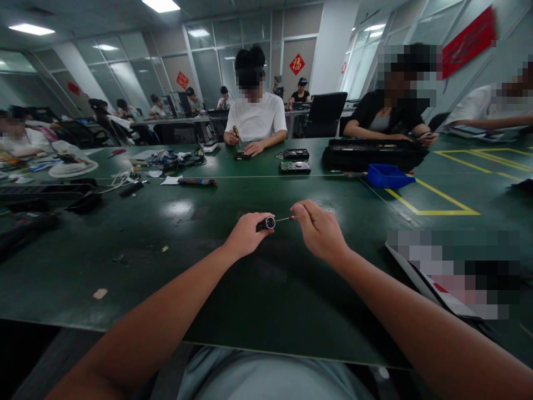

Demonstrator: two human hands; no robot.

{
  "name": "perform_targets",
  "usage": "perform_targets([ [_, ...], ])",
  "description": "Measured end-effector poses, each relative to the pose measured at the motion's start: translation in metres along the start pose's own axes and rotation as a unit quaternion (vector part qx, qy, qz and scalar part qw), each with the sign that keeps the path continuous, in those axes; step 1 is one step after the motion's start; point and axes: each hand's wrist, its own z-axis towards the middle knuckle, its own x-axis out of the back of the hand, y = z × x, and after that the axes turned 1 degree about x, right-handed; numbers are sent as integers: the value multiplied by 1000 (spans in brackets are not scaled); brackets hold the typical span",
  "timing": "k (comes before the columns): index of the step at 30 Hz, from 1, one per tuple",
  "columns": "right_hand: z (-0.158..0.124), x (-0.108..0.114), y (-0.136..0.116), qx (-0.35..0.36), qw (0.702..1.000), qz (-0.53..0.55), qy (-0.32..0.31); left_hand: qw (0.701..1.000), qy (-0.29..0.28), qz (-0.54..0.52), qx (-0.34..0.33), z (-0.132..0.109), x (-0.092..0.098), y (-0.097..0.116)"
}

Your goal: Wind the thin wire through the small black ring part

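My left hand [246, 233] is closed around a small black cylindrical part [266, 224] with a pale ring at its end. The round end faces right and toward me; my fingers hide the rest of it. Closed on a screwdriver [283, 219], my right hand [318, 226] is a short way to the right. The thin metal shaft points left, with its tip at or very near the ringed end; I cannot tell whether they touch. Some red shows where the handle enters my fist. Both hands are above the green tabletop [266, 294].
Across the table a person [256, 116] works with a yellow-handled screwdriver. Hard drives [295, 166] lie near them. At right are a blue bin [387, 176], a long black casing [372, 154] and a flat pixelated item [453, 278]. Cables and a dark cylindrical tool [197, 181] lie left.
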Motion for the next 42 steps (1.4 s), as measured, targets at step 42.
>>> perform_targets([
  [42,2,-4,3,-84,992,59,72,999,-10,33,-7,1,0,0],
])
